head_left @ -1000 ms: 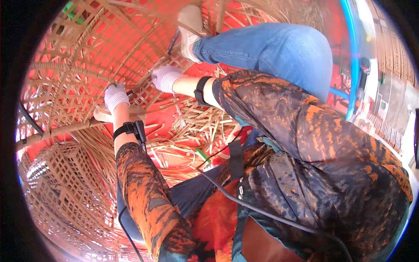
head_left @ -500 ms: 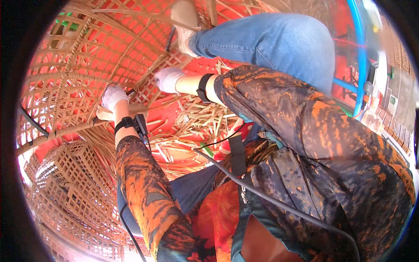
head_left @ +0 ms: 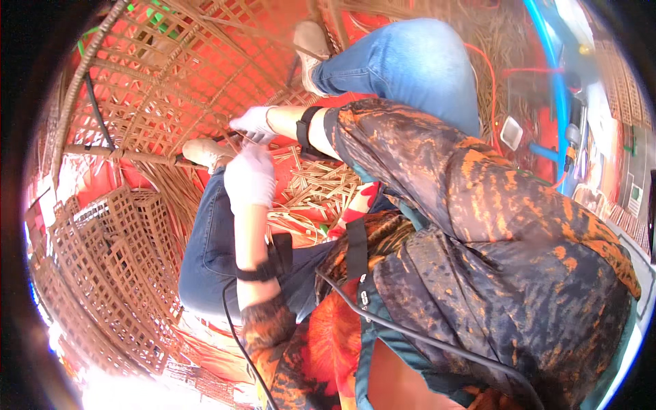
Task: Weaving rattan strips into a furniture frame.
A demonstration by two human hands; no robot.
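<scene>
A large openwork basket (head_left: 157, 96) of woven brown strips, which look like bamboo or cane, lies on its side ahead and to the left. My right hand (head_left: 254, 124), in a white glove, is closed at the basket's near right edge, by a thin strip end. Just nearer to me, my left hand (head_left: 249, 181), gloved too, is raised above my left shin with its fingers curled. Thin brown strips (head_left: 236, 141) show between the two hands. What each hand grips is hidden by the gloves.
Loose cut strips (head_left: 314, 184) litter the red floor between my legs. More woven baskets (head_left: 113, 266) stand at my left. A blue pole (head_left: 559, 89) and a small white container (head_left: 510, 133) are at the right. A cable (head_left: 437, 321) crosses my body.
My left hand has come away from the basket wall, back and to the right, near my right hand. My right hand has shifted slightly. The basket has turned, uncovering my left shoe.
</scene>
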